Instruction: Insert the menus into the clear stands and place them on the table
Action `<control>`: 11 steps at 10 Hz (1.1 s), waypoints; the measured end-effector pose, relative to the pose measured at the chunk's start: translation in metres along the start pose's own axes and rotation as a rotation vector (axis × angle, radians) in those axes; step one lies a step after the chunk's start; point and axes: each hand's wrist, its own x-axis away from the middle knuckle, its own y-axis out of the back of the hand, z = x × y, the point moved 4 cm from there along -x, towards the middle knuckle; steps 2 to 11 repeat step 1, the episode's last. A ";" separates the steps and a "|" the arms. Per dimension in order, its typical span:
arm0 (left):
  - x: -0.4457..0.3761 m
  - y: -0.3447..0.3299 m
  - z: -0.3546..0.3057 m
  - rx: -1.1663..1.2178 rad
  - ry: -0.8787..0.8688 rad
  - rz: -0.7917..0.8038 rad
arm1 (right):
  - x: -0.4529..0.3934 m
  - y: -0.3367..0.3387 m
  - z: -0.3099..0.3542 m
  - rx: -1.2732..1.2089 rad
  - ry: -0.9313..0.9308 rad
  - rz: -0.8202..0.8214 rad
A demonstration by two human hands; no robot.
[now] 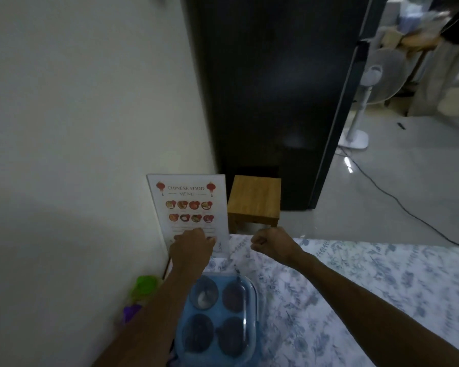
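Note:
A "Chinese Food Menu" sheet sits inside a clear stand (187, 207) that is upright at the far left corner of the table, against the white wall. My left hand (191, 250) covers the stand's lower front, fingers curled at its base, so the bottom of the menu is hidden. My right hand (269, 245) hovers just right of the stand as a closed fist with nothing visible in it, not touching the stand.
The table carries a floral blue-and-white cloth (355, 287). A blue tray with several dark round cups (217, 319) lies under my left forearm. Green and purple objects (143, 287) sit by the wall. Beyond the table edge: a wooden stool (253, 200), a black cabinet (270, 88), a standing fan (366, 102).

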 end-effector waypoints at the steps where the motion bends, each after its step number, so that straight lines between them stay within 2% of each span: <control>1: 0.019 0.019 -0.016 -0.021 -0.006 -0.017 | 0.030 0.037 0.005 0.015 0.014 -0.046; 11: 0.019 0.019 -0.016 -0.021 -0.006 -0.017 | 0.030 0.037 0.005 0.015 0.014 -0.046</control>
